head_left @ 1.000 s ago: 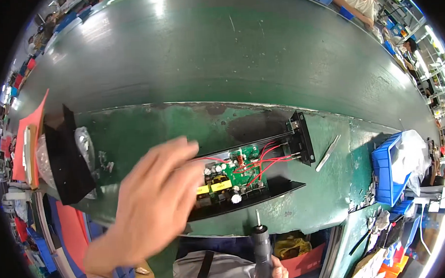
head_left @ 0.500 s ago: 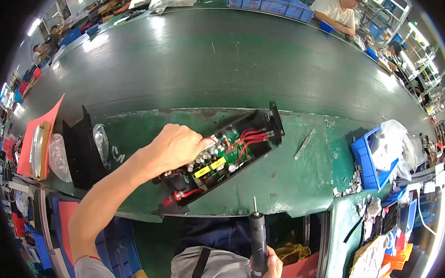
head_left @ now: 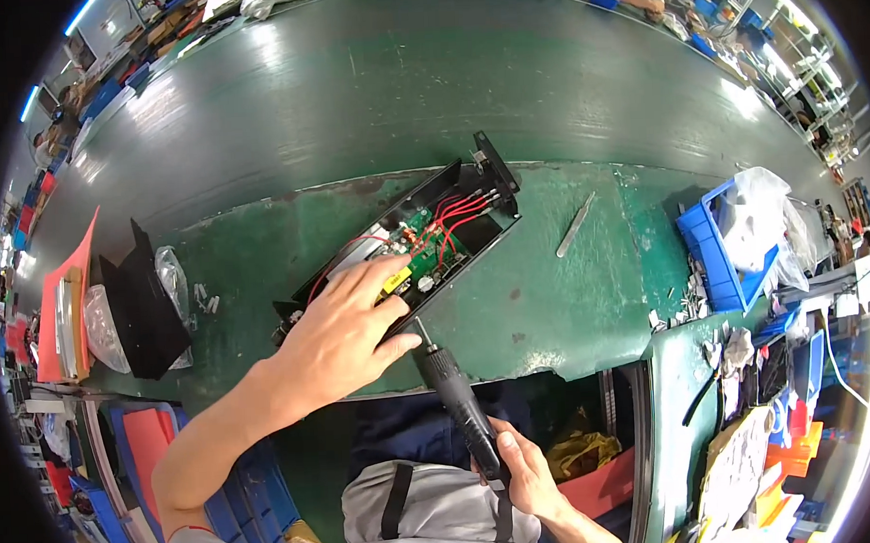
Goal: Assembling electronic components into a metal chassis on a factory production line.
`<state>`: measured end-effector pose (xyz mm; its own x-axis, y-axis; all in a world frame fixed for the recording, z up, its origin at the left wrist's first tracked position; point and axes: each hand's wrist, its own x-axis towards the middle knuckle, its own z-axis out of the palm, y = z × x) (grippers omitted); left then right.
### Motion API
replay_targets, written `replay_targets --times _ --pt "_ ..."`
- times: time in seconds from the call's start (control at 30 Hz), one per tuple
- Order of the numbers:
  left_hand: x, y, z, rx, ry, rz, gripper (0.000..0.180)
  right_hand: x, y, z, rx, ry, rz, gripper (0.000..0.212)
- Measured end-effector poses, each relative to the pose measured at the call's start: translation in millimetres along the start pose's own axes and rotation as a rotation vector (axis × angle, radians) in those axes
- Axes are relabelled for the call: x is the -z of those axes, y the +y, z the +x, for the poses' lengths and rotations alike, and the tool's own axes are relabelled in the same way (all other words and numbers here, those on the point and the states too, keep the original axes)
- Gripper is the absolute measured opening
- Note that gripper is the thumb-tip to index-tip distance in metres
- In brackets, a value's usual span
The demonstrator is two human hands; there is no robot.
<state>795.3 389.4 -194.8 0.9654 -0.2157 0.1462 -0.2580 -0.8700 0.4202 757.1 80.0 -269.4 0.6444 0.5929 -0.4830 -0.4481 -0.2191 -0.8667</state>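
1. Lying diagonally on the green workbench (head_left: 592, 308): open black metal chassis (head_left: 457, 273), end plate (head_left: 498, 175) at the far right, mid-bench in front of the person.
2. Chassis contents: green circuit board (head_left: 423, 264), yellow-labelled component (head_left: 395, 279), red wires (head_left: 466, 210) running toward the end plate.
3. Left hand (head_left: 345, 326): palm down over the chassis's near-left part, fingers slightly spread, thumb apart; blocks view of the board there. Cannot tell if it grips the wall.
4. Right hand (head_left: 524, 467): wrapped around black electric screwdriver (head_left: 458, 402), bit pointing up-left, tip near left thumb and chassis.
5. Blue plastic bin (head_left: 708, 250), right: clear plastic bag (head_left: 755, 221) inside, spilling over the rim. Small metal pieces (head_left: 689, 302) just beside it.
6. Tweezers (head_left: 576, 226): on bench, between chassis and bin.
7. Left side: bent black metal panel (head_left: 143, 308) standing between clear plastic bags (head_left: 104, 330); red folder (head_left: 65, 297) alongside.
8. Beyond bench: dark green conveyor belt (head_left: 427, 92).
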Motion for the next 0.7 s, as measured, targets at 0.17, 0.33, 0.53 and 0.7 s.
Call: replay_targets --times 0.17,0.33,0.53,0.7 --pt "-0.3 1.7 4.5 0.031 -0.054 0.009 0.032 7.2 13.5 -2.9 0.114 0.059 -0.129 0.071" --pt "-8.4 7.7 3.7 0.008 -0.005 0.159 0.027 7.1 14.8 -3.0 0.083 0.040 -0.134 0.072" --pt "10.2 8.5 14.2 0.088 -0.029 0.003 0.023 14.0 29.7 -6.6 0.121 0.027 -0.103 0.070" --pt "35.7 -31.0 39.2 0.121 0.275 0.057 0.019 20.5 38.6 -17.3 0.029 -0.001 -0.005 0.057"
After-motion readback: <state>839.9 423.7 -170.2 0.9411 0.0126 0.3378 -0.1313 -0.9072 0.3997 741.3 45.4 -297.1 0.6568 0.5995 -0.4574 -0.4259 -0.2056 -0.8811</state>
